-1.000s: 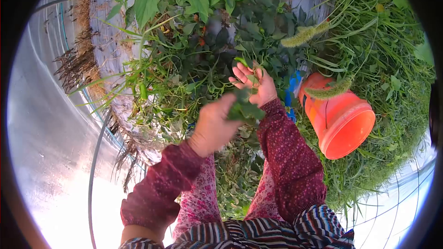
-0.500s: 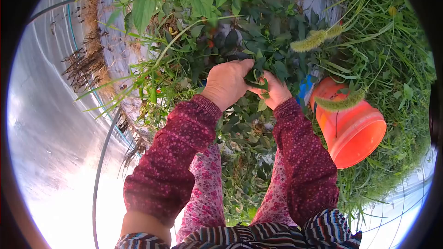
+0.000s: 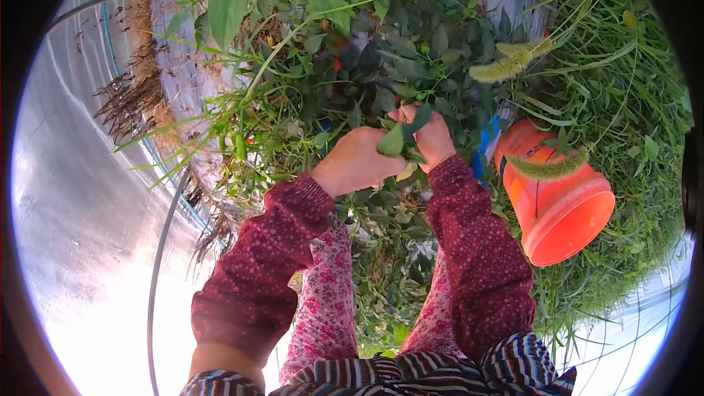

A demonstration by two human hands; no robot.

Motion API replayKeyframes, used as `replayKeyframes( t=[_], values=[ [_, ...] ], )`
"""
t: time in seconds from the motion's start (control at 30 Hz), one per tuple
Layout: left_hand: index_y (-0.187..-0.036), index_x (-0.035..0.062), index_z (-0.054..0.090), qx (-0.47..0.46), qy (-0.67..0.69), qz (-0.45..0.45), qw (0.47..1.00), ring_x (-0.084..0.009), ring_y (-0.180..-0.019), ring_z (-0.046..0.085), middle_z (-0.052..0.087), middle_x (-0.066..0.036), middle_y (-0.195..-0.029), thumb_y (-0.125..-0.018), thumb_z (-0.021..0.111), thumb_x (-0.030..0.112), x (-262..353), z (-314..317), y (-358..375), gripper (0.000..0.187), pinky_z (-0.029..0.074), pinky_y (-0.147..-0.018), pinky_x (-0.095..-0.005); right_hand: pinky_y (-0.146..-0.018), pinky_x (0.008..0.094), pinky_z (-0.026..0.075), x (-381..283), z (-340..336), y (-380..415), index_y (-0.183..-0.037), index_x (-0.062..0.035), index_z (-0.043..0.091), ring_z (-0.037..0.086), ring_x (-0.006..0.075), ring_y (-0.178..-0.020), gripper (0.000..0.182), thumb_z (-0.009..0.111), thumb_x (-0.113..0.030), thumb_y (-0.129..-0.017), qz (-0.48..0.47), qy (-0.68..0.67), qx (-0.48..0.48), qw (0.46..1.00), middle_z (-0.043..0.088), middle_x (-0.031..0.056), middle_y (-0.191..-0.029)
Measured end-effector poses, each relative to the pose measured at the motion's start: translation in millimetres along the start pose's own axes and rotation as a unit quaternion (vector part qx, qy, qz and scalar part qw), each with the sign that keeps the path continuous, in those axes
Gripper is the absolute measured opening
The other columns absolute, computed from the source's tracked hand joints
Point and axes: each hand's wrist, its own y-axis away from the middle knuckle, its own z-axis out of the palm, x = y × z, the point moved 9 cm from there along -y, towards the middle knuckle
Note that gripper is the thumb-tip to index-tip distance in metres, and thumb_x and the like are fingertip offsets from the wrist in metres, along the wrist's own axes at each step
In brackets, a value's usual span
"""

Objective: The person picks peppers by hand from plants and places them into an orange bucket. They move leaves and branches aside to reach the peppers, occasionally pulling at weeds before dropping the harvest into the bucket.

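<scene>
My left hand (image 3: 361, 159) reaches in from the left among dark green pepper plants (image 3: 411, 66). Its fingers curl inward behind a green leaf (image 3: 391, 141), so what they grip is hidden. Close by on the right, my right hand (image 3: 434, 138) is closed, its fingers bent around a leafy stem of the plant; a leaf (image 3: 419, 119) lies across them. Just above these fingers shows a small red spot, perhaps a pepper. A long green pepper (image 3: 240, 147) hangs farther left.
An orange-red bucket (image 3: 557, 202) lies tilted in the grass (image 3: 616, 117) at right, with a blue object (image 3: 485, 143) beside it. A grass seed head (image 3: 546, 167) crosses the bucket. Clear plastic sheeting (image 3: 81, 198) and a dark hose (image 3: 160, 257) run along the left.
My left hand has moved down and left, away from the stem it was over. My right hand has risen slightly and its fingers have curled in.
</scene>
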Motion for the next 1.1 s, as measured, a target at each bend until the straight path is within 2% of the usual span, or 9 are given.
replayKeyframes(
  t=[0.13, 0.3, 0.43, 0.57, 0.67, 0.7, 0.8, 0.97, 1.1],
  values=[
    [-0.083, 0.0024, 0.062, 0.057, 0.21, -0.009, 0.976, -0.0104, -0.057, 0.056, 0.061, -0.003, -0.071, -0.076, 0.067, 0.016, -22, -42, -6, 0.016, 0.048, -0.049, -0.0254, -0.083, 0.0326, 0.044, 4, -4, 14, -0.087, -0.0093, 0.059, 0.058, 0.0134, -0.089, 0.014, 0.06, -0.023, -0.084, 0.048, -0.013, 0.03, 0.998, 0.065, 0.0029, -0.092],
    [-0.09, 0.0006, 0.058, 0.074, 0.247, 0.05, 0.965, -0.0178, -0.069, 0.064, 0.063, -0.007, -0.08, -0.082, 0.065, 0.013, -11, -35, -2, 0.016, 0.053, -0.057, -0.0296, -0.098, 0.0316, 0.038, 4, -4, 26, -0.13, 0.0038, 0.041, 0.051, 0.0178, -0.114, 0.056, 0.06, -0.03, -0.089, -0.016, -0.004, 0.041, 0.999, 0.055, 0.0109, -0.121],
    [-0.091, -0.0008, 0.061, 0.092, 0.234, 0.044, 0.967, -0.0143, -0.067, 0.061, 0.065, -0.006, -0.08, -0.08, 0.064, 0.011, -23, -19, 2, 0.016, 0.05, -0.055, -0.0272, -0.099, 0.0331, 0.038, -9, 16, 64, -0.138, -0.0031, 0.028, 0.047, 0.0209, -0.116, 0.064, 0.063, -0.021, -0.088, -0.138, 0.019, -0.005, 0.99, 0.047, 0.0127, -0.127],
    [-0.093, -0.0016, 0.059, 0.13, 0.005, 0.178, 0.975, -0.0257, -0.071, 0.064, 0.065, -0.013, -0.078, -0.079, 0.065, 0.017, -15, -1, 14, 0.024, 0.05, -0.064, -0.0367, -0.095, 0.0311, 0.04, -16, 49, 90, -0.138, -0.0061, 0.032, 0.045, 0.0187, -0.117, 0.059, 0.062, -0.02, -0.089, -0.13, 0.053, -0.087, 0.986, 0.045, 0.0123, -0.129],
    [-0.094, 0.0002, 0.06, 0.091, -0.13, 0.13, 0.979, -0.0284, -0.072, 0.064, 0.064, -0.017, -0.079, -0.078, 0.064, 0.02, -14, 7, 16, 0.026, 0.05, -0.065, -0.0374, -0.089, 0.0284, 0.044, 6, 50, 79, -0.133, -0.0067, 0.041, 0.048, 0.0135, -0.109, 0.049, 0.061, -0.016, -0.089, -0.095, 0.053, -0.087, 0.99, 0.051, 0.0077, -0.123],
    [-0.093, -0.0012, 0.057, 0.094, -0.17, 0.15, 0.969, -0.0183, -0.064, 0.061, 0.064, -0.008, -0.076, -0.078, 0.064, 0.009, -17, 5, 10, 0.02, 0.049, -0.058, -0.0351, -0.086, 0.0271, 0.045, 10, 49, 76, -0.127, -0.0064, 0.048, 0.051, 0.011, -0.103, 0.042, 0.062, -0.017, -0.089, -0.093, 0.039, -0.086, 0.991, 0.055, 0.0049, -0.115],
    [-0.092, -0.0029, 0.056, 0.077, -0.015, 0.125, 0.989, -0.0262, -0.057, 0.059, 0.062, -0.012, -0.07, -0.077, 0.061, 0.007, -11, 4, 19, 0.019, 0.049, -0.055, -0.0367, -0.073, 0.0235, 0.048, 9, 45, 70, -0.11, -0.0035, 0.06, 0.056, 0.0055, -0.083, 0.025, 0.061, -0.017, -0.089, -0.116, 0.029, -0.058, 0.991, 0.064, -0.0019, -0.09],
    [-0.088, -0.0039, 0.057, 0.087, -0.083, 0.091, 0.989, -0.0347, -0.056, 0.058, 0.058, -0.018, -0.065, -0.077, 0.06, 0.014, -21, 2, 16, 0.021, 0.048, -0.055, -0.0393, -0.06, 0.0301, 0.049, -11, 45, 77, -0.106, -0.0046, 0.06, 0.064, 0.0196, -0.065, 0.022, 0.061, -0.015, -0.087, -0.212, 0.312, -0.018, 0.926, 0.065, 0.0134, -0.079],
    [-0.079, -0.0054, 0.06, 0.113, -0.252, 0.089, 0.957, -0.0386, -0.071, 0.061, 0.061, -0.023, -0.075, -0.075, 0.059, 0.023, 3, -2, 26, 0.028, 0.05, -0.066, -0.0438, -0.055, 0.0321, 0.045, -42, 54, 89, -0.095, -0.0024, 0.06, 0.061, 0.0257, -0.061, 0.012, 0.059, -0.012, -0.087, -0.31, 0.451, 0.043, 0.836, 0.062, 0.0124, -0.072]
  ],
)
